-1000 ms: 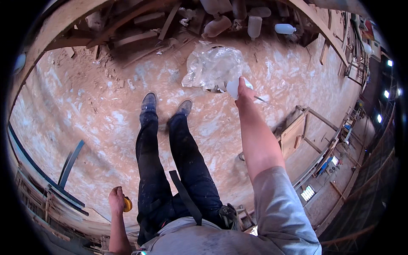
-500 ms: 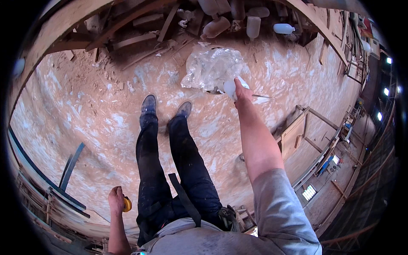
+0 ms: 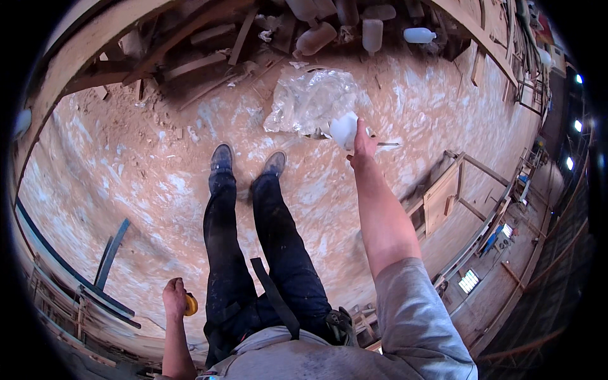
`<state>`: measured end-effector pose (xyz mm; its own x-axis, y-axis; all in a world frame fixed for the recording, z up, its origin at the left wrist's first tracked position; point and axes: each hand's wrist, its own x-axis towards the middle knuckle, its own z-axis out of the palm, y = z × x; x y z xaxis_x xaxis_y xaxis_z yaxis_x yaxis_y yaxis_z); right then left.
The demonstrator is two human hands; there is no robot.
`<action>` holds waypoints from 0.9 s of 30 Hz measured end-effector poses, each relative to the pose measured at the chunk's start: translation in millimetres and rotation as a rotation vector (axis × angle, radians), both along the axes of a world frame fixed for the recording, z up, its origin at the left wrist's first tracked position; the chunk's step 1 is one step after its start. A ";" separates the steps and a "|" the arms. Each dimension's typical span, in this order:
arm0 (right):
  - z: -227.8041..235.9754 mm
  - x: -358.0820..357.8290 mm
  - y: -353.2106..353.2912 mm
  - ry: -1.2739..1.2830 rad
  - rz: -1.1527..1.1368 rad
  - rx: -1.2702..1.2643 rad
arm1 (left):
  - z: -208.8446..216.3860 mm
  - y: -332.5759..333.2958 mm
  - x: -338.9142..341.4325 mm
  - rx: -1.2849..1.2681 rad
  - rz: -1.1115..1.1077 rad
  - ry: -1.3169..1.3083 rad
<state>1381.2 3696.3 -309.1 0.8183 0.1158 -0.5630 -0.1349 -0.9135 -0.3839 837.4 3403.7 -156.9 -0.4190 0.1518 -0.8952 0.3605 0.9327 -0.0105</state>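
Note:
My right hand (image 3: 363, 143) reaches far forward on an outstretched arm, its fingers closed on a white plastic container (image 3: 344, 130). A thin dark rod (image 3: 387, 144) juts out to the right beside that hand; whether I hold it too, I cannot tell. Crumpled clear plastic film (image 3: 310, 101) spreads just beyond and left of the container, over something mostly hidden. Down at the lower left, my left hand (image 3: 174, 296) hangs near my leg with its fingers curled in. Against its inner side is a rounded yellow-and-black tape measure (image 3: 190, 304).
I stand on a dusty, white-smeared floor (image 3: 145, 190). Curved timbers (image 3: 481, 47) arch across the far side, with plastic bottles (image 3: 373, 35) and wood scraps (image 3: 196, 65) behind. A wooden frame (image 3: 443, 196) lies to the right, dark blue beams (image 3: 111, 253) to the left.
My right hand and the white container have shifted slightly right of the film, baring more of the container. The surroundings have slid a little within the view. My left hand has barely moved.

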 end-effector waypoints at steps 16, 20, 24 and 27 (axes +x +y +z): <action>214.7 95.8 -150.1 -0.268 0.529 0.175 | 28.5 103.1 31.7 0.296 -0.410 0.020; 205.2 184.7 -229.9 -0.399 0.320 0.383 | 38.7 154.1 74.0 0.421 -0.176 -0.074; 213.3 254.1 -287.6 -0.341 0.082 0.319 | 81.9 203.7 167.9 0.413 -0.019 -0.123; 236.0 307.0 -308.1 -0.199 -0.082 0.386 | 86.0 203.3 228.8 0.384 0.137 -0.263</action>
<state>1688.1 3388.2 -73.1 0.9216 0.2170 -0.3218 -0.0897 -0.6874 -0.7207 1066.2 3607.1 -70.9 -0.2251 0.4510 -0.8636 0.1787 0.8905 0.4185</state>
